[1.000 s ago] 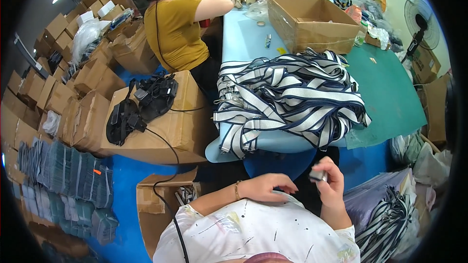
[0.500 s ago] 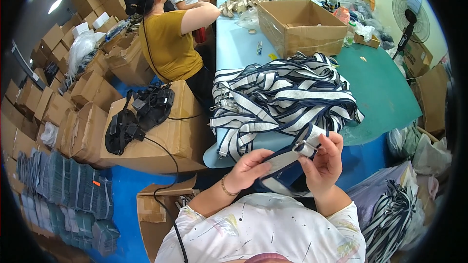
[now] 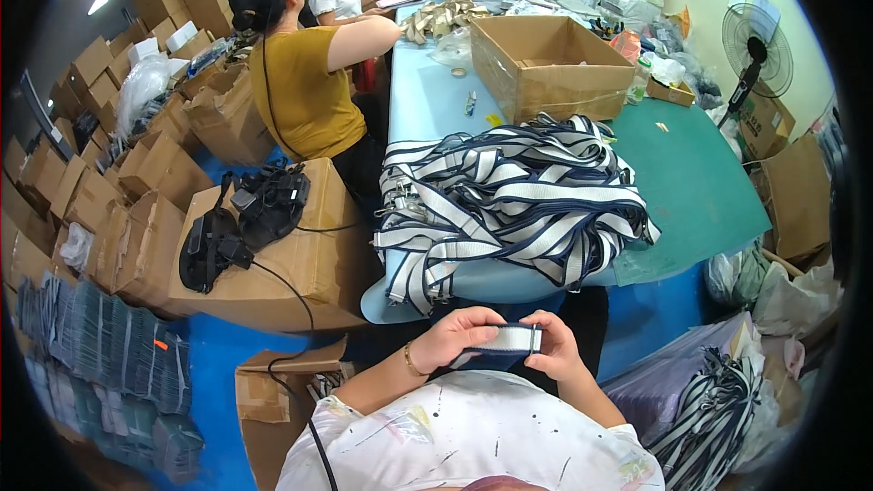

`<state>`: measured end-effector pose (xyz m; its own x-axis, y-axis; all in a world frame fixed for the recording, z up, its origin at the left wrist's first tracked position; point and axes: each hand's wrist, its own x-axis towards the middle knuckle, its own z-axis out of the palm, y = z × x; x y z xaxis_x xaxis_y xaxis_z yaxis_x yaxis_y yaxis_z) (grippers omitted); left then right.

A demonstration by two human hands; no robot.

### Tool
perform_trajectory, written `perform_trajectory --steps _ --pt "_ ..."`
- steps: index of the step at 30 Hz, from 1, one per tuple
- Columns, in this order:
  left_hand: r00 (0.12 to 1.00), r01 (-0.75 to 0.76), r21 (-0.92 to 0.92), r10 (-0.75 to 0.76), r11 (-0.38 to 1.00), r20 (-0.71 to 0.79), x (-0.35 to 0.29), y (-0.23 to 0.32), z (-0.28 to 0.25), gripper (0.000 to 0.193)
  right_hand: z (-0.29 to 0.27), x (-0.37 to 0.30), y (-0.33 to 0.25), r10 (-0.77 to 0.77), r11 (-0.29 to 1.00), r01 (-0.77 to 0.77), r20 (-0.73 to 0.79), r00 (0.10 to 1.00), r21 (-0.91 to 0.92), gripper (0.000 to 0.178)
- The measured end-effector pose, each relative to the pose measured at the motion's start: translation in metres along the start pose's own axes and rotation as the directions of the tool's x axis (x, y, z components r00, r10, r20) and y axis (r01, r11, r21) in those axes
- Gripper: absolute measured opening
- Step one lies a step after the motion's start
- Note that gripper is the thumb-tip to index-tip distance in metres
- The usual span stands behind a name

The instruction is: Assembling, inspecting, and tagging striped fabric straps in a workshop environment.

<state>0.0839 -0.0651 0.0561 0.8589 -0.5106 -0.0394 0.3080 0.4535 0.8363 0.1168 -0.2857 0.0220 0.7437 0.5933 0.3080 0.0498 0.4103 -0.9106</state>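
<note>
My left hand closes on a white webbing strap with navy edges, the thumb lying along its face. At the strap's other end my right hand pinches it beside a narrow slider buckle. The held piece is stretched level between both hands, just in front of my white shirt. Beyond them, a tangled heap of similar straps covers the near part of the table, with metal clips bunched at its left side.
An open cardboard box stands behind the heap, and a green mat lies to the right. On the left, black head-worn gear rests on a carton. A person in a mustard shirt sits close by. More straps hang at lower right.
Both hands have come lower and nearer my body, bringing the strap level. The strap's raised end and loop no longer show. The right fingers have closed in beside the buckle.
</note>
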Motion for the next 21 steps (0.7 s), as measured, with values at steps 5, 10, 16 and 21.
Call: perform_trajectory --steps 5,10,16,21 --pt "0.943 -0.195 0.760 0.332 0.620 -0.028 0.011 -0.012 -0.004 0.051 -0.003 0.006 0.000 0.126 0.965 -0.186 -0.298 0.946 -0.185 0.033" --pt "0.950 -0.208 0.919 0.294 0.335 0.108 0.017 -0.040 0.011 0.087 0.018 0.015 0.001 0.064 0.907 -0.188 -0.318 0.946 -0.377 0.017" --pt "0.906 -0.215 0.929 0.416 0.301 0.075 0.023 -0.050 0.019 0.071 0.017 0.016 -0.016 -0.088 0.535 -0.072 -0.140 0.986 -0.842 0.022" --pt "0.812 -0.286 0.955 0.510 -0.081 0.286 0.034 -0.040 0.014 0.061 0.010 0.015 -0.020 -0.095 0.459 -0.176 -0.245 0.965 -0.871 0.028"
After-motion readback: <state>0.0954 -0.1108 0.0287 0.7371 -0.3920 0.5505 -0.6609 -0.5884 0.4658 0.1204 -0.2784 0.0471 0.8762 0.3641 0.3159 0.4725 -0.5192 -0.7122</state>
